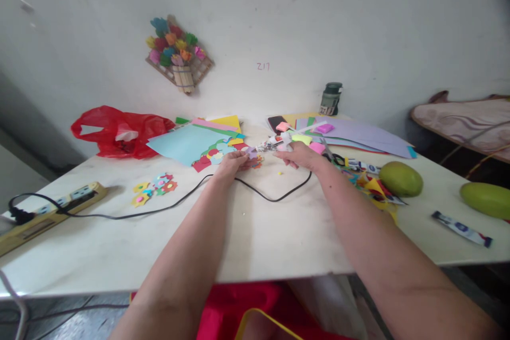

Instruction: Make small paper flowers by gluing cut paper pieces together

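Note:
Both of my hands are over the middle of the table. My right hand (299, 156) is wrapped round a white glue gun (283, 141), whose nozzle points left toward the other hand. A pale glue stick (313, 127) seems to jut from its back. My left hand (235, 161) pinches a small light-purple paper flower (251, 153) close to the nozzle; whether they touch is too small to tell. Beside that hand lie several cut paper shapes (215, 154) in red, blue and green. Finished-looking paper flowers (155, 188) with coloured centres lie farther left.
A black cord (171, 206) crosses the table to a power strip (59, 212). Coloured paper sheets (179, 143), a red plastic bag (107, 135) and a green bottle (330, 99) stand behind. On the right are scissors (338, 159), paper scraps (374, 188), green fruit (400, 179) and a tube (462, 228).

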Demonstrator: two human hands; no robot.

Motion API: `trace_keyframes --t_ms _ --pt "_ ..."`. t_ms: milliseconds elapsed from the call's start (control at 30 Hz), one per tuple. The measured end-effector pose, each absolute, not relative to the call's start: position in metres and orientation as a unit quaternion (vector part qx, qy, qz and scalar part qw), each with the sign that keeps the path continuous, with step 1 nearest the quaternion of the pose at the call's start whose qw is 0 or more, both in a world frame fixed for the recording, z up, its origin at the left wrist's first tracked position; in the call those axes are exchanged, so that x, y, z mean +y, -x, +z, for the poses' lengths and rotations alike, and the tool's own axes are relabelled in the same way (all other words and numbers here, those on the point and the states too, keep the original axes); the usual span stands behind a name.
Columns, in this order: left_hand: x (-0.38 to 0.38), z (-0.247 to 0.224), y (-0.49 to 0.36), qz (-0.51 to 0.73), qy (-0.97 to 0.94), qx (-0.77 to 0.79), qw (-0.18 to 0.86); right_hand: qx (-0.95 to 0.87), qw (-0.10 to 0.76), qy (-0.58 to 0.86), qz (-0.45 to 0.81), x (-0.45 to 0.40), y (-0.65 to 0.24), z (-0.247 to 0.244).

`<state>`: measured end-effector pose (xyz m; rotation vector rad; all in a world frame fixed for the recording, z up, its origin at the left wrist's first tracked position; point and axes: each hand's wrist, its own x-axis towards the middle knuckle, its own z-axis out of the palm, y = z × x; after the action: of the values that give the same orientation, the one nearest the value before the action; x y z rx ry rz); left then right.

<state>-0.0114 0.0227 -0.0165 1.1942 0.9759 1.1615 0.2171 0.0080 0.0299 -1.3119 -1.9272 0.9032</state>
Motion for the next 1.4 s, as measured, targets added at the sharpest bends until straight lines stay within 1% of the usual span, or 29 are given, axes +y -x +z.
trace_keyframes --t_ms 900,1400 --pt "0.0221 -0.0152 0.0111 0.494 -0.511 0.427 0.559 -0.72 0.301 0.52 0.346 0.0018 -0.214 0.0366" --pt "0.0222 -0.015 0.0109 0.5 -0.505 0.42 0.564 -0.712 0.31 0.523 0.35 0.0047 -0.2164 0.034"
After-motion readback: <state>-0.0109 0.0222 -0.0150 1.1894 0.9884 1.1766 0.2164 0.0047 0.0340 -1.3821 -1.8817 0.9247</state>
